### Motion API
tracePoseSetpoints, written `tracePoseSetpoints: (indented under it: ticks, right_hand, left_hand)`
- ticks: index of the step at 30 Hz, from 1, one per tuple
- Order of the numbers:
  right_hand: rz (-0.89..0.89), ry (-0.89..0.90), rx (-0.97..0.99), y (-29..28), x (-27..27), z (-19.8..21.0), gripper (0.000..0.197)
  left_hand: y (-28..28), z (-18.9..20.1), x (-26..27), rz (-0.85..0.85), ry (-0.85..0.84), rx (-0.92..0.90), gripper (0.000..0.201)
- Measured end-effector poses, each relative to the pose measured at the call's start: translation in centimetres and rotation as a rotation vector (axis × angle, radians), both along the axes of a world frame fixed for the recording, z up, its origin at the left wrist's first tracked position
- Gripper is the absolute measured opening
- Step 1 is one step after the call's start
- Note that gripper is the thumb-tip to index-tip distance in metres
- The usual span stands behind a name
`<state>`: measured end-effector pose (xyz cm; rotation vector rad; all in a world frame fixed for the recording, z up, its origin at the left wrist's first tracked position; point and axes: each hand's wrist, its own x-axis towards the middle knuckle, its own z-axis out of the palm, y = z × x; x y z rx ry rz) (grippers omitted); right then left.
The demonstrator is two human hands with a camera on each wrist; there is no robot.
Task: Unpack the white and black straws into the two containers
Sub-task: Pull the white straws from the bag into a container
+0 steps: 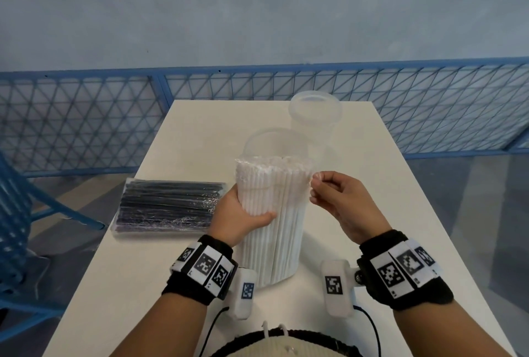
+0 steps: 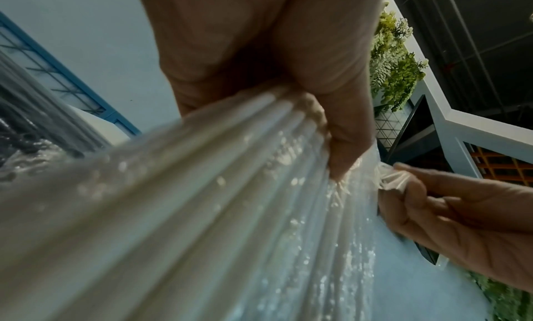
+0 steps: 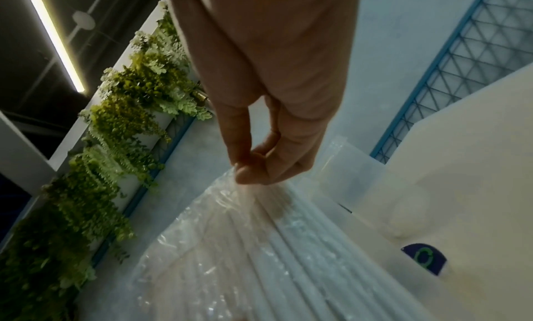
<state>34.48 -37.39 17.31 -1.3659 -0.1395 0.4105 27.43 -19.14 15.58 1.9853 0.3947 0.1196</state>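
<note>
A pack of white straws (image 1: 274, 213) in clear wrap stands upright on the white table (image 1: 200, 133). My left hand (image 1: 243, 215) grips its left side around the middle, thumb across the front. My right hand (image 1: 323, 187) pinches the clear wrap (image 3: 230, 196) at the pack's upper right corner between thumb and fingertips (image 3: 251, 173). The same pinch shows in the left wrist view, right hand (image 2: 403, 189) on crinkled film beside the white straws (image 2: 202, 189). A wrapped pack of black straws (image 1: 169, 206) lies flat at the table's left edge. Two clear containers stand behind: one (image 1: 274, 141) just behind the white pack, another (image 1: 315, 110) farther back.
A blue mesh fence (image 1: 86, 119) runs behind the table and along both sides. Bare tabletop lies to the right of the white pack and in front of it. Green plants (image 3: 121, 143) hang on a wall ledge in the right wrist view.
</note>
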Motion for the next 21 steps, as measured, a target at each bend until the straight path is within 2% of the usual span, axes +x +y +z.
tracePoseSetpoints:
  ticks: [4,7,10,12,16,21]
  right_hand:
    - [0.028,0.004,-0.018,-0.1,-0.3,0.1,0.002]
    - [0.062,-0.040,-0.200,-0.2,-0.3,-0.6,0.017]
    - [0.081,-0.068,-0.337,0.0,-0.7,-1.2,0.013]
    - [0.097,-0.058,-0.314,0.3,-1.0,-1.2,0.008]
    - [0.124,-0.052,-0.278,0.5,-1.3,-0.5,0.013]
    - [0.159,-0.054,-0.276,0.1,-1.7,0.7,0.010]
  left_hand:
    - [0.1,-0.1,-0.1,0.003,0.005,-0.017,0.053]
    - [0.4,-0.4,-0.2,0.014,0.002,-0.024,0.051]
    - [0.5,-0.6,-0.3,0.032,-0.021,-0.007,0.050]
    - [0.4,-0.7,-0.3,0.036,-0.021,-0.003,0.050]
    - [0.4,-0.8,-0.3,0.056,-0.027,0.010,0.049]
    - [0.4,-1.0,-0.4,0.073,-0.006,0.035,0.049]
